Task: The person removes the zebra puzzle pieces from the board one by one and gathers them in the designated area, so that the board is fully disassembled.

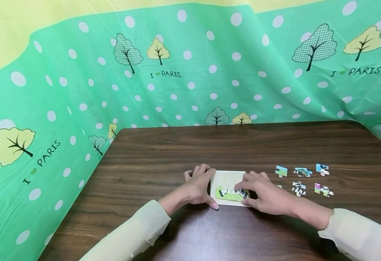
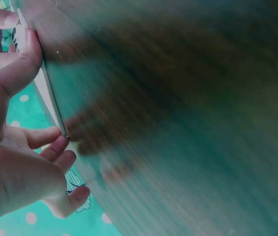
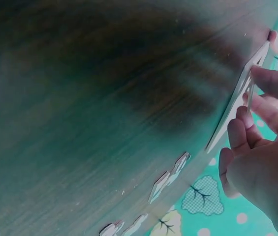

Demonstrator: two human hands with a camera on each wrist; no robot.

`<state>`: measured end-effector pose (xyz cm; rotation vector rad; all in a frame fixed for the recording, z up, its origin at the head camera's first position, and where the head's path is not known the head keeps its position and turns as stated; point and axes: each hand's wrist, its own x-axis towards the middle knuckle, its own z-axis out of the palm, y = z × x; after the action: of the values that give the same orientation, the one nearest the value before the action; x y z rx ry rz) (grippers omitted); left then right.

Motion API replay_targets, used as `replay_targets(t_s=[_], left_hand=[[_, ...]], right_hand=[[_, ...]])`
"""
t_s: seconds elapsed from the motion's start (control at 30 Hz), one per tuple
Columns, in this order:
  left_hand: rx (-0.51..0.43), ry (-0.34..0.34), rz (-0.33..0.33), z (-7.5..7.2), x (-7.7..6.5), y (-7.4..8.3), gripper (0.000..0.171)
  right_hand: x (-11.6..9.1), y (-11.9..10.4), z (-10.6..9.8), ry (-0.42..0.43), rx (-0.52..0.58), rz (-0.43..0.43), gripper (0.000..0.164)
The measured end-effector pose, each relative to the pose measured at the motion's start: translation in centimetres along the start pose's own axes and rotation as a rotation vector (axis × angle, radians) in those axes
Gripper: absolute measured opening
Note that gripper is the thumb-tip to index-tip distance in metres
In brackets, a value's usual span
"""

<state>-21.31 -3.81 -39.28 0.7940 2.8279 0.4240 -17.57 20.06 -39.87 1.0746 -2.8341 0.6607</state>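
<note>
A small pale wooden puzzle tray (image 1: 228,178) lies flat on the table. Along its lower part are green pieces with black-and-white stripes (image 1: 226,195); the upper part shows bare wood. My left hand (image 1: 198,185) holds the tray's left side, thumb at the near corner and fingertips at the far one. Over the tray's right side, my right hand (image 1: 265,192) pinches a puzzle piece (image 3: 250,96) between thumb and fingers. In the right wrist view that piece appears edge-on, tilted against the tray (image 3: 222,125). Its picture is mostly hidden by the fingers.
Right of the tray lie several loose puzzle pieces (image 1: 303,172) in two rough rows. One green piece (image 1: 279,186) is mostly hidden behind my right hand. The dark wood table (image 1: 164,152) ends at a green dotted cloth (image 1: 190,98) hanging behind and at the sides.
</note>
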Motion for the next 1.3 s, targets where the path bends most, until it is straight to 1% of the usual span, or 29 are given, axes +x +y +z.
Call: replay_targets(t_s=[0.17,0.37,0.53,0.73,0.8,0.97,1.1,1.3], left_hand=[[-0.004,0.001,0.004,-0.04,-0.08,-0.04,0.102],[-0.014,0.005,0.011,-0.13,-0.12,0.0,0.098],[-0.006,0.002,0.003,-0.06,-0.04,0.02,0.096],[-0.001,-0.004,-0.003,0.01,-0.01,0.01,0.101],[0.002,-0.002,-0.002,0.01,-0.02,0.01,0.102],[0.007,0.0,-0.001,0.0,-0.06,0.03,0.103],[0.003,0.0,-0.001,-0.04,-0.08,0.05,0.103],[0.0,0.003,0.005,-0.05,-0.1,0.04,0.104]], right_hand=[[0.03,0.1,0.24,0.022,-0.029,-0.048,0.033],[-0.09,0.23,0.3,0.039,-0.036,-0.067,0.034],[-0.23,0.23,0.07,0.041,0.009,-0.071,0.036],[-0.32,0.12,-0.24,0.06,0.102,-0.083,0.035],[-0.35,0.11,-0.33,0.055,0.128,-0.071,0.035],[-0.42,0.12,-0.33,0.025,0.172,-0.011,0.032],[-0.44,0.21,-0.25,0.032,0.187,0.005,0.031],[-0.49,0.42,-0.27,0.039,0.282,0.028,0.033]])
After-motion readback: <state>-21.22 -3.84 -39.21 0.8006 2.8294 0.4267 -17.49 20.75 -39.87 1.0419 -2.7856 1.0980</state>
